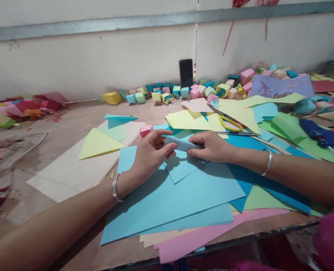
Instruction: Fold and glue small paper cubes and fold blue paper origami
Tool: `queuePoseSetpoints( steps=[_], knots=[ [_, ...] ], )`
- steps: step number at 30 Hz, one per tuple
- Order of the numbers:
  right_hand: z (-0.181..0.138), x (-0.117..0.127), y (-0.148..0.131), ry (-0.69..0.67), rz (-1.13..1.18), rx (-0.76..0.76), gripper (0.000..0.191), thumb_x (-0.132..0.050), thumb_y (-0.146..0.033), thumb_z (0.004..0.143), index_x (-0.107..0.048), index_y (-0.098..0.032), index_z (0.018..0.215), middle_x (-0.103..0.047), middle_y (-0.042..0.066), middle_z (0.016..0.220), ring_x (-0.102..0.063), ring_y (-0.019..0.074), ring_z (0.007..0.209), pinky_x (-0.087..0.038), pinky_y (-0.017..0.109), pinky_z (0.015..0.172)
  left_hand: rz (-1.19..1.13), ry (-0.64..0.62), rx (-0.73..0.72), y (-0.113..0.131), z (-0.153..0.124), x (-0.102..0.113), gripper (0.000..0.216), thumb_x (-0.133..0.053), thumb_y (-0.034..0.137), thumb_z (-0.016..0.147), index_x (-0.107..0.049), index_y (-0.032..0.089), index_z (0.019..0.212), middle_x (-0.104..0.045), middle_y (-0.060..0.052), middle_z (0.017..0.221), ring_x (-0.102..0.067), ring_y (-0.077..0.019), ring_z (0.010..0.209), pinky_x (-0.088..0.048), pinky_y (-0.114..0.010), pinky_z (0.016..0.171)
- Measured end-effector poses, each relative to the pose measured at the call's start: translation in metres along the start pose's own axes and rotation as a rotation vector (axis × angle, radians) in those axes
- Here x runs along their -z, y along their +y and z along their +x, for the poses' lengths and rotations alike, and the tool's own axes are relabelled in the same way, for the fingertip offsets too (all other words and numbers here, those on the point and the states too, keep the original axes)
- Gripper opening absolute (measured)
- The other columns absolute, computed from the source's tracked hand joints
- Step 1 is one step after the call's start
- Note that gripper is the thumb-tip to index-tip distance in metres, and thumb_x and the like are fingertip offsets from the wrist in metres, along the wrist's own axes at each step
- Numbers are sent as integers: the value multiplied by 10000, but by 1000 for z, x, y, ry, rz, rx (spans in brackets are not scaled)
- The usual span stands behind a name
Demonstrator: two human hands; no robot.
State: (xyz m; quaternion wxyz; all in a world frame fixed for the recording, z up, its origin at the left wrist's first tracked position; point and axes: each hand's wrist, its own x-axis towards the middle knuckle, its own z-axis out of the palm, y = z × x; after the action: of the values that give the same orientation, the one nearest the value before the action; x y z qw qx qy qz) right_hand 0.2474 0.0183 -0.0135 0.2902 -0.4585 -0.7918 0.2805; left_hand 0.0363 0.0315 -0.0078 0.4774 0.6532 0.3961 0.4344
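A folded strip of light blue paper (180, 144) is stretched between my two hands, above the middle of the table. My left hand (157, 148) pinches its left end between thumb and fingers. At the other end, my right hand (209, 146) grips the strip with thumb and forefinger. Under them lies a smaller light blue piece of paper (180, 171) on a large light blue sheet (167, 205). Just beyond my left hand sits a small pink paper cube (146, 130).
Scissors with yellow handles (231, 123) lie among paper scraps beyond my right hand. A blue glue gun (322, 133) rests at the right. Paper cubes (140, 98) line the wall, where a phone (186, 73) stands upright. A folded yellow paper (99, 145) lies at left.
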Motion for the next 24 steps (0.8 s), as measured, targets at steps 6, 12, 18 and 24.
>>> queuePoseSetpoints(
  steps=[6,12,18,24],
  knots=[
    [-6,-13,-7,63,143,117,47,-679,-212,798,-703,-178,777,-640,-15,711,-557,115,683,-413,235,610,5,-102,-135,3,-15,-5,126,-753,209,744,-684,167,841,-659,9,677,-579,-87,522,-512,-191,470],
    [-8,-21,-7,147,67,195,54,-710,-207,798,-691,-195,848,-660,-7,780,-571,124,725,-443,248,657,410,-83,-546,2,-20,-2,137,-586,162,888,-712,195,846,-693,-44,848,-632,-121,685,-525,-226,578],
    [-11,-12,-15,431,-102,490,364,-752,-287,779,-613,-203,1105,-658,60,944,-582,204,896,-486,365,788,567,-27,-781,-1,-19,3,204,-554,134,915,-681,205,1058,-690,-57,930,-664,-141,814,-556,-247,695],
    [-14,-12,-22,488,-163,636,139,-652,-198,878,-648,-206,1017,-668,52,847,-602,175,802,-510,320,704,646,-35,-847,-4,-18,2,232,-490,129,948,-654,210,1090,-676,-44,901,-646,-134,767,-542,-234,654]
  ],
)
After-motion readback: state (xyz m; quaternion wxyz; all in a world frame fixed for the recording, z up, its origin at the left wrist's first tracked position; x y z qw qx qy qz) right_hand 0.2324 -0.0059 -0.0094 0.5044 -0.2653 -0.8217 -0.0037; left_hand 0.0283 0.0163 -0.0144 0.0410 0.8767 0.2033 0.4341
